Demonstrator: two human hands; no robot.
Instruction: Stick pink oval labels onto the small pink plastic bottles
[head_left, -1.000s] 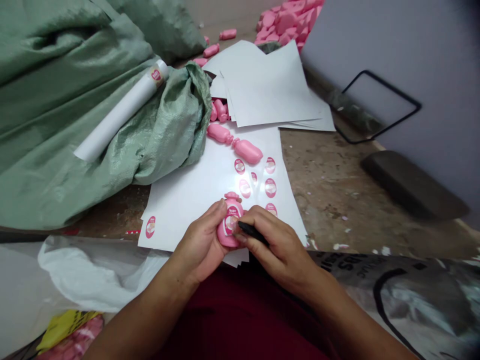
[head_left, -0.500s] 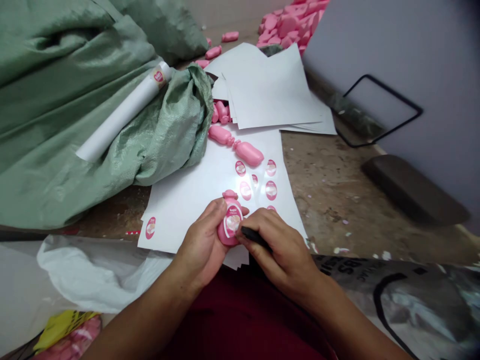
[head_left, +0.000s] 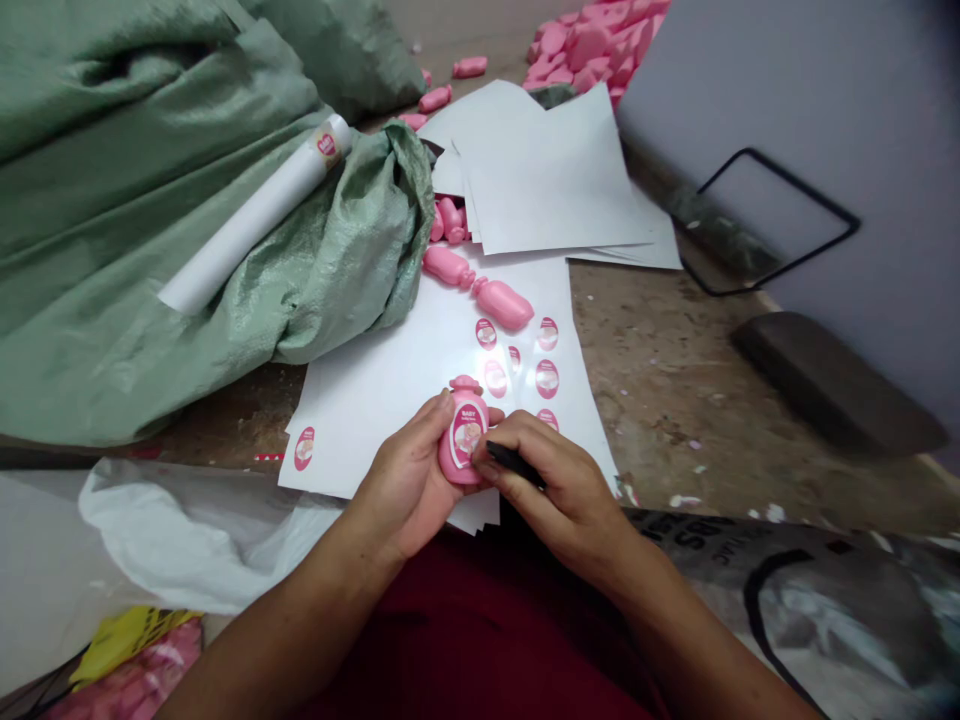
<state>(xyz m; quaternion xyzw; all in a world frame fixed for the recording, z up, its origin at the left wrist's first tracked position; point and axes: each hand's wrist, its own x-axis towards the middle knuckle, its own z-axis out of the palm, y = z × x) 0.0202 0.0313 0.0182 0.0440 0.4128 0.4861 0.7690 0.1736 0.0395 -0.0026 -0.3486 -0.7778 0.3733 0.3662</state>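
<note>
My left hand (head_left: 405,478) is wrapped round a small pink bottle (head_left: 456,466), held with its capped end pointing away from me. An oval "BABY" sticker (head_left: 469,430) covers the bottle's front. In the closed fingers of my right hand (head_left: 562,480) is a slim black-handled tool (head_left: 516,463); its tip is hidden. The right thumb and fingertips touch the sticker's lower right edge. Under the hands lies a white sticker sheet (head_left: 375,400) with several oval stickers on its right part. Two more pink bottles (head_left: 504,304) rest end to end on the sheet's far part.
A green woven sack (head_left: 150,250) fills the left, with a white paper roll (head_left: 255,215) on it. Loose white sheets (head_left: 555,180) lie farther back, before a heap of pink bottles (head_left: 592,45). A grey panel (head_left: 787,90) and a dark block (head_left: 836,380) stand right.
The whole view has shifted slightly. Both hands keep the same hold, and the bottle is turned a little, so the sticker's print shows more plainly.
</note>
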